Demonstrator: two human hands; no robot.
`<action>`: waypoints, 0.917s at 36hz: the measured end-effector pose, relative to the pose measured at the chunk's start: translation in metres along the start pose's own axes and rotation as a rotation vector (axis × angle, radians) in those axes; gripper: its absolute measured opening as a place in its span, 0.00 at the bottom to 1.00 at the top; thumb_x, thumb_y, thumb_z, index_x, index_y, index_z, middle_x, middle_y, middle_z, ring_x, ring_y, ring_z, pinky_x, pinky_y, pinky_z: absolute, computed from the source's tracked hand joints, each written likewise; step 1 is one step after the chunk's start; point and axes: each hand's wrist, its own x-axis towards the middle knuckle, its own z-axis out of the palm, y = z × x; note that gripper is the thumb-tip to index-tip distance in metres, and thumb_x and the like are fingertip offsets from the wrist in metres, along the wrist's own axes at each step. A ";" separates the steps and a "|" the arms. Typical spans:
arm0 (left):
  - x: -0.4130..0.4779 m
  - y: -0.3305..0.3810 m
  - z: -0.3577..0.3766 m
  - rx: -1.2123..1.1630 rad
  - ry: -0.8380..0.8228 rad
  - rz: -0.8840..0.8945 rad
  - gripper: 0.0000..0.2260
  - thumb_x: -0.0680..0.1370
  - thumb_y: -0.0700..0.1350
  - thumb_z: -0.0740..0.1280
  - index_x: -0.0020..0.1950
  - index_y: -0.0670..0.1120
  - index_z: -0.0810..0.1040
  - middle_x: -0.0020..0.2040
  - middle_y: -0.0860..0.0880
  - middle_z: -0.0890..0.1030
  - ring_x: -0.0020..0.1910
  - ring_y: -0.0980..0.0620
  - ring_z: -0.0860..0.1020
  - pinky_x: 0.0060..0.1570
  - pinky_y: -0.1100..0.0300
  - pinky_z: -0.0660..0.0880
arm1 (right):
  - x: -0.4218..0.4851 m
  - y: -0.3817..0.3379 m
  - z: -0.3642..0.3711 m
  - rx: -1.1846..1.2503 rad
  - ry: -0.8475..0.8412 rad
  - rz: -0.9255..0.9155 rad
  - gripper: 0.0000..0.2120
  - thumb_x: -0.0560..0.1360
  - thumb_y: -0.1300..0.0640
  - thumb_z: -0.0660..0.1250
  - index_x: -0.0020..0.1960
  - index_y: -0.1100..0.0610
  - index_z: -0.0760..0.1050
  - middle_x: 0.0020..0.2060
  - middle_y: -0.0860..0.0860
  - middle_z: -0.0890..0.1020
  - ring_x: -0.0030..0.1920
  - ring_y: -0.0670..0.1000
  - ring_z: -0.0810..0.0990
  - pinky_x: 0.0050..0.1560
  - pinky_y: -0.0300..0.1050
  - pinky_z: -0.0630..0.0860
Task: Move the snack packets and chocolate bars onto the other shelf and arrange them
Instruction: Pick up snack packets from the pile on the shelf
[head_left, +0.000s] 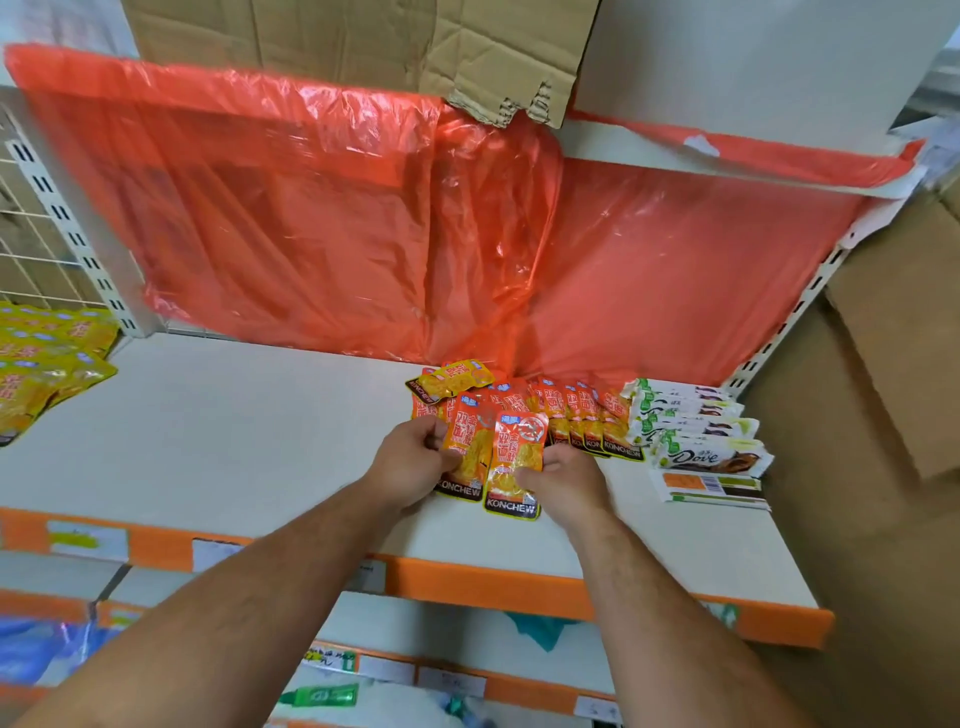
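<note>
On the shelf (234, 441), one orange snack packet (467, 460) is pinched in the curled fingers of the left hand (410, 462), a second packet (517, 467) in those of the right hand (563, 480); behind, a row of packets (576, 415) is laid beside chocolate bars (696, 441)

Above and behind the grip hangs a crumpled red plastic sheet (311, 208), with torn brown cardboard (363, 47) higher still. Well to the right of the grip stand large cardboard boxes (883, 364). Far left is a white wire grid (31, 234). Below the grip lie a green tube-like item (324, 695), blue plastic (31, 649) and paper labels (88, 540).
</note>
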 end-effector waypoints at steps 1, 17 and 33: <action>-0.001 0.000 -0.001 -0.022 -0.007 -0.007 0.16 0.74 0.35 0.71 0.36 0.48 0.66 0.32 0.48 0.66 0.30 0.50 0.67 0.32 0.56 0.66 | -0.002 -0.001 -0.001 0.009 -0.005 -0.004 0.07 0.71 0.52 0.76 0.42 0.51 0.79 0.40 0.47 0.85 0.44 0.52 0.84 0.52 0.55 0.81; -0.035 -0.002 -0.039 -0.125 0.028 -0.097 0.13 0.66 0.30 0.73 0.32 0.44 0.74 0.30 0.43 0.74 0.31 0.45 0.77 0.36 0.46 0.78 | -0.035 -0.028 0.002 0.189 -0.223 -0.016 0.05 0.77 0.61 0.71 0.45 0.62 0.77 0.38 0.48 0.80 0.38 0.45 0.77 0.39 0.37 0.71; -0.089 -0.037 -0.185 -0.114 0.169 -0.109 0.09 0.70 0.30 0.70 0.37 0.43 0.77 0.32 0.42 0.81 0.31 0.47 0.81 0.38 0.43 0.81 | -0.108 -0.119 0.128 0.175 -0.275 -0.082 0.11 0.76 0.67 0.70 0.37 0.58 0.75 0.32 0.50 0.80 0.24 0.40 0.76 0.23 0.33 0.69</action>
